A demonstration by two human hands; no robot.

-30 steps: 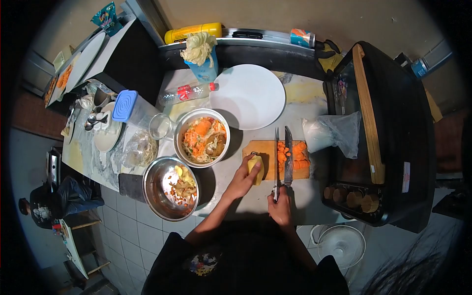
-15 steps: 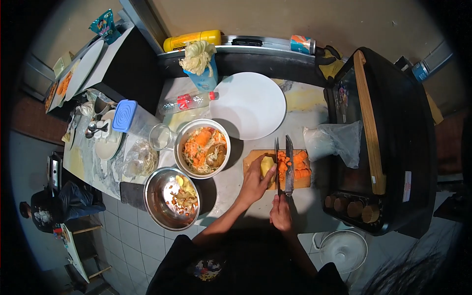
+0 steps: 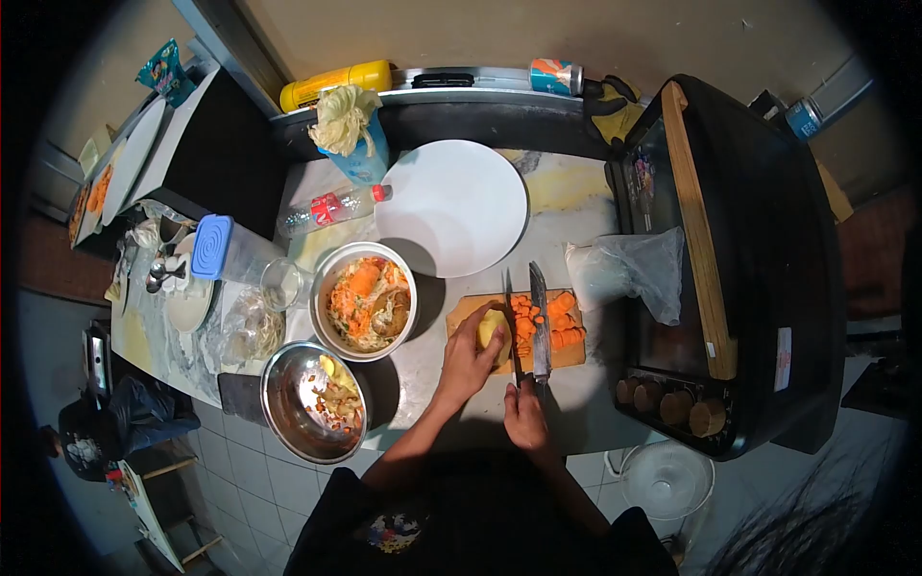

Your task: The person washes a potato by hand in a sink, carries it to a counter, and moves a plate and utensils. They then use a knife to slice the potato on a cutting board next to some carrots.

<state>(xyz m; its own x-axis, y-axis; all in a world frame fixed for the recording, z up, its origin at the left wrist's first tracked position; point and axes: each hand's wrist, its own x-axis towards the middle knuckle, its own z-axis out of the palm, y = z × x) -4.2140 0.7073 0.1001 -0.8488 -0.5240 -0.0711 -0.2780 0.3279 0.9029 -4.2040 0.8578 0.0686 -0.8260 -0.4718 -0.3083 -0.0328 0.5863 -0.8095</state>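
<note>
My left hand (image 3: 468, 363) is closed round a peeled yellow potato (image 3: 492, 329), pressing it on the left part of a wooden cutting board (image 3: 463, 309). My right hand (image 3: 525, 417) grips a knife (image 3: 513, 331), its blade seen nearly edge-on just right of the potato. A second, wider knife (image 3: 540, 331) lies across the board beside it, its handle end close to my right fingers. Chopped carrot (image 3: 565, 322) is spread on the board around that wider blade.
Left of the board stand a white pot (image 3: 321, 331) of shredded vegetables and a steel bowl (image 3: 285, 422) with peelings. Behind are a large white plate (image 3: 456, 202) and a plastic bottle (image 3: 327, 209). A plastic bag (image 3: 634, 274) and black oven (image 3: 768, 278) flank the right. A person (image 3: 91, 432) sits far left.
The camera view has swung slightly right, so the whole scene sits further left. My left hand stays on the potato and my right hand on the knife, with little visible movement.
</note>
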